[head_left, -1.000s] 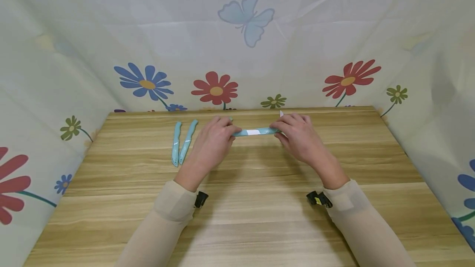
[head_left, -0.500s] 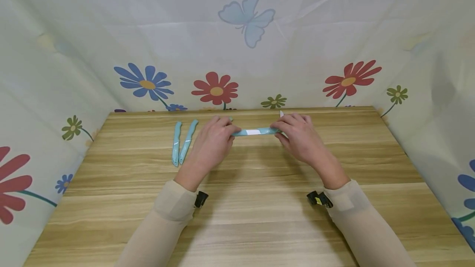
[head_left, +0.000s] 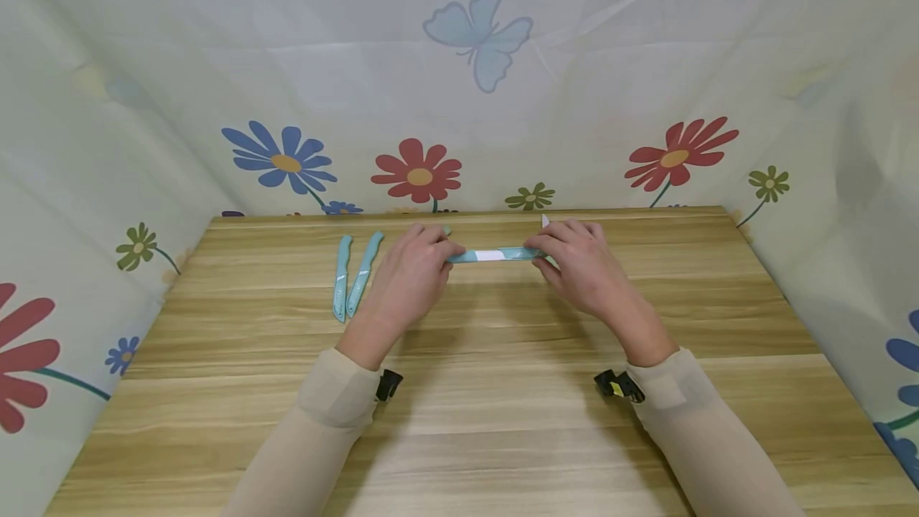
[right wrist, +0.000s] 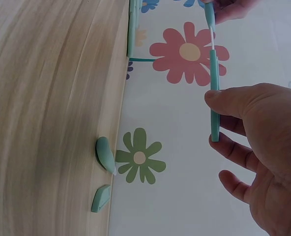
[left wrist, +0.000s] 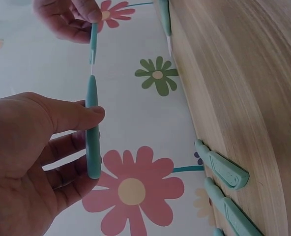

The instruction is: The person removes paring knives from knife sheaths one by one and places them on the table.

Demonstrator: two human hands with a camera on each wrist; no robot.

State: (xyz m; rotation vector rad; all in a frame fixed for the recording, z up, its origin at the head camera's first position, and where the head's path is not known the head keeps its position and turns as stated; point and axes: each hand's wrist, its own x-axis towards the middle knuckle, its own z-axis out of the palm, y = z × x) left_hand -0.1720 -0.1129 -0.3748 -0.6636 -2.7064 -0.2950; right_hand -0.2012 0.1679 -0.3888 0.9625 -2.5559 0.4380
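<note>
In the head view, a turquoise knife is held level above the wooden table point(head_left: 488, 421), its white blade point(head_left: 491, 256) bare between handle and sheath. My left hand point(head_left: 409, 274) pinches the handle point(left wrist: 93, 147) between thumb and fingers. Opposite it, my right hand point(head_left: 581, 266) pinches the sheath point(right wrist: 215, 73), which covers the blade's far part. Two sheathed knives, one outer point(head_left: 341, 278) and one inner point(head_left: 364, 274), lie left of my left hand. Behind my right hand shows the white blade tip point(head_left: 545, 220) of another knife, whose handle point(right wrist: 104, 155) appears in the right wrist view.
A loose turquoise sheath point(right wrist: 101, 198) lies by that bare knife in the right wrist view. Past my left fingers peeks a small green end point(head_left: 447, 230) of something mostly hidden. A flower-printed curtain point(head_left: 323, 62) rises behind the table's back edge.
</note>
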